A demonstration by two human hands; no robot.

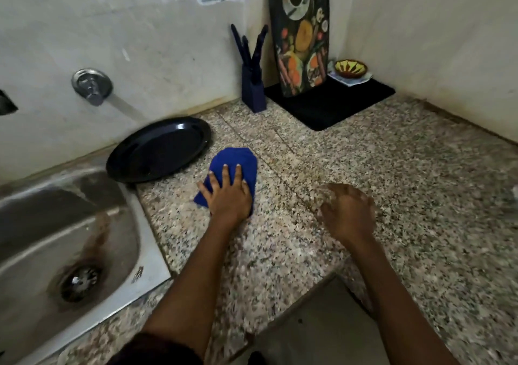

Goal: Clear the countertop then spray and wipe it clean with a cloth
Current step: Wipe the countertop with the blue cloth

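A folded blue cloth [238, 163] lies on the speckled granite countertop [406, 174] just right of a black plate. My left hand [228, 196] presses flat on the cloth with its fingers spread. My right hand [346, 212] hovers over the bare granite to the right, blurred, fingers loosely apart and holding nothing. No spray bottle is in view.
A black oval plate [158, 150] rests at the sink's corner. A steel sink [70, 224] sits left, with a wall tap [91, 87] running. At the back stand a dark knife block [252, 84], a printed cutting board [304, 34], a black mat [333, 104] and a small bowl [350, 68].
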